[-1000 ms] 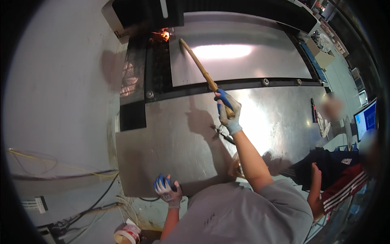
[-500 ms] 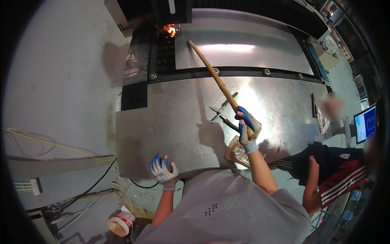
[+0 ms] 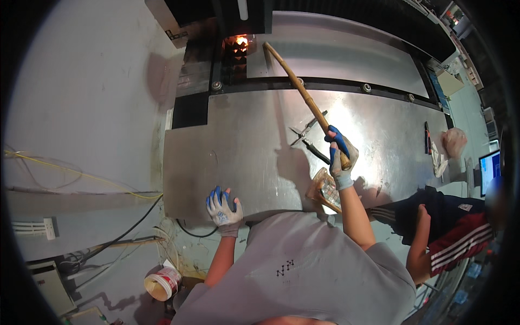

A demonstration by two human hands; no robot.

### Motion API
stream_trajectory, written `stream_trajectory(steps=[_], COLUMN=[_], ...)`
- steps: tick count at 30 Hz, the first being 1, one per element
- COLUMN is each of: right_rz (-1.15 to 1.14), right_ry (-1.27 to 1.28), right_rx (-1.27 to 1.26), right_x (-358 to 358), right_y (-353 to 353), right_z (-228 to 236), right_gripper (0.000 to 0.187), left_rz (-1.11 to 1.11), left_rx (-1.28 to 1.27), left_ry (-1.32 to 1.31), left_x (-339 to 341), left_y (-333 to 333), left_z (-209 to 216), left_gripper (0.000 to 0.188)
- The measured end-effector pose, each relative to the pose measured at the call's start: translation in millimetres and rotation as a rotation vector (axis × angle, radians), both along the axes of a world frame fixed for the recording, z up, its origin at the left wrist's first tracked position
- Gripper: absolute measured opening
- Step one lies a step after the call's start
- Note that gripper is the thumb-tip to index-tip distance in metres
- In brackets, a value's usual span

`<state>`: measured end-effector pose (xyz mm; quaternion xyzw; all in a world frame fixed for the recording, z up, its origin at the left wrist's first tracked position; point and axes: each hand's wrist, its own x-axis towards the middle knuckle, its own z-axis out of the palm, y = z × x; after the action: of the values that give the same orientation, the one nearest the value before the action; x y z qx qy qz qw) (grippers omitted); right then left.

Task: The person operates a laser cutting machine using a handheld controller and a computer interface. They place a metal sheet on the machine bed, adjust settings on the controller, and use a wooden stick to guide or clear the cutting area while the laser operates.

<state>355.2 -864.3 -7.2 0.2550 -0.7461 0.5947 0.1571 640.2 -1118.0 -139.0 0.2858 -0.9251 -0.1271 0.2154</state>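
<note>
My right hand, in a grey and blue work glove, is wrapped round the lower end of a long bamboo stick. The stick slants up and left, its far tip over a flat metal sheet in the machine. My left hand, gloved alike, rests with fingers spread at the front left of the metal table. Hand pliers or cutters with spread handles lie close to my right hand, partly behind the stick. Nearer me sits a brown-edged tray-like holder with small shiny pieces.
An orange glow burns at the sheet's left edge, below the dark machine head. Another person stands at right by a monitor. Black-and-red pliers lie there. A bucket stands at lower left among cables.
The whole view has shifted, so the scene sits further right and slightly higher. My grip on the bamboo stick and my resting left hand look the same. The glow now reaches lower.
</note>
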Motion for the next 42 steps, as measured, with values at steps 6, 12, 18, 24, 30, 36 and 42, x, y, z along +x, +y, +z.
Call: stream_trajectory(steps=[6, 12, 18, 24, 30, 36, 42], right_rz=[-0.007, -0.047, -0.022, -0.036, 0.150, -0.036, -0.080], right_ry=[-0.020, -0.030, -0.134, -0.329, -0.305, -0.360, -0.387], right_rx=[0.019, 0.012, -0.205, -0.645, -0.899, -0.967, -1.106], right_x=[12, 30, 36, 20, 11, 26, 39], right_y=[12, 38, 67, 94, 143, 223, 268], right_z=[4, 10, 3, -9, -12, -2, -3], right_gripper=[0.031, 0.035, 0.035, 0.048, 0.053, 0.067, 0.067], left_rz=[-0.004, -0.008, -0.003, -0.010, -0.006, -0.021, -0.009], left_rx=[-0.014, -0.011, -0.026, -0.023, -0.018, 0.016, 0.008], left_ry=[0.022, 0.012, 0.012, 0.009, 0.000, 0.007, -0.001], left_x=[-2, 0, 0, -2, -2, -1, -1], left_y=[0, 0, 1, 0, 0, 1, 3], left_z=[1, 3, 1, 2, 3, 9, 10], left_gripper=[0.046, 0.047, 0.048, 0.049, 0.050, 0.049, 0.047])
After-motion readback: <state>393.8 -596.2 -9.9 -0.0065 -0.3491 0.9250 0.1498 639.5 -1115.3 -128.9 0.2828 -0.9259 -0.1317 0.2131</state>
